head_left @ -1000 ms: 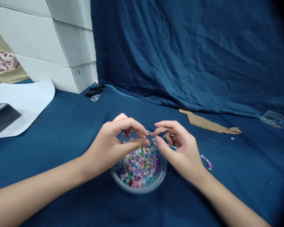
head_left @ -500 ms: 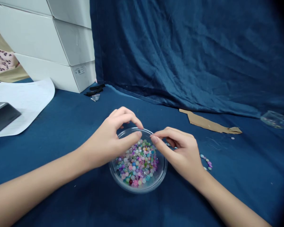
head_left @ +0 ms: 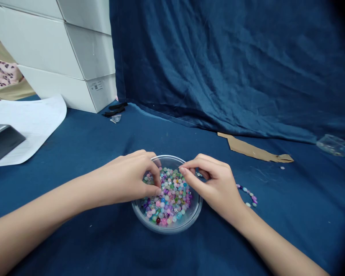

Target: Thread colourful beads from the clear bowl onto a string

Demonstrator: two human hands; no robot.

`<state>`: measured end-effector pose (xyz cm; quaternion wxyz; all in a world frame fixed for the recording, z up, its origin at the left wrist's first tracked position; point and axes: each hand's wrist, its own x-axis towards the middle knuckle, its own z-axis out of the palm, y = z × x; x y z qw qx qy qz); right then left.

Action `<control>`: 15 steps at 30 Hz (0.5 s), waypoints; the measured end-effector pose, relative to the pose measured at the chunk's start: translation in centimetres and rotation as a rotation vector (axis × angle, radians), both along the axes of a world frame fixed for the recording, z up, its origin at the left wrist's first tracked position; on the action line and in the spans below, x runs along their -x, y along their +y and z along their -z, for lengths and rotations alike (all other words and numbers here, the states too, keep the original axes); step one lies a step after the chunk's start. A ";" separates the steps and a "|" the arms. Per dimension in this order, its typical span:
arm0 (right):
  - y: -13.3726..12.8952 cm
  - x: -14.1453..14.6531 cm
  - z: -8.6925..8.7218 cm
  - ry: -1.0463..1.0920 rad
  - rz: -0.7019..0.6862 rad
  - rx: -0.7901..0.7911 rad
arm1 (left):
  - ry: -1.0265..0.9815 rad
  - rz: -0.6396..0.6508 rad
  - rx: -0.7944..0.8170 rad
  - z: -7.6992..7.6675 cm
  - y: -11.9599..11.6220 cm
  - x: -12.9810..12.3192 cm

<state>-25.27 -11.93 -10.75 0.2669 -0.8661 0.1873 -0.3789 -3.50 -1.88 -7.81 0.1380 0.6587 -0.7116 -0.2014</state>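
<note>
A clear round bowl point(head_left: 166, 230) holds many small coloured beads point(head_left: 172, 199), mostly pastel pink, purple, green and blue. My left hand point(head_left: 132, 176) reaches over the bowl's left side, thumb and index fingertip closed together down at the beads; whatever lies between them is too small to make out. At the bowl's right rim my right hand point(head_left: 212, 184) pinches with thumb and index finger, and what it grips cannot be made out. Behind that hand a curved row of purple, white and pale green beads point(head_left: 251, 196) lies on the cloth, partly hidden by the wrist.
Blue cloth point(head_left: 103, 237) covers the table. Stacked white boxes point(head_left: 74, 76), a paper sheet point(head_left: 43, 126) and a dark device point(head_left: 5, 142) stand or lie left. Farther right are a torn cardboard strip point(head_left: 253, 148), fine clear thread point(head_left: 264, 172) and a clear container point(head_left: 335, 145).
My left hand has come down into the bowl, and its spread thumb and index finger have closed at the beads. My right hand has shifted slightly left, still pinching.
</note>
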 end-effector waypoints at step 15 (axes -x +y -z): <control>0.6 0.4 0.2 -0.249 -0.011 -0.124 | 0.440 0.069 0.252 -0.4 -0.6 0.4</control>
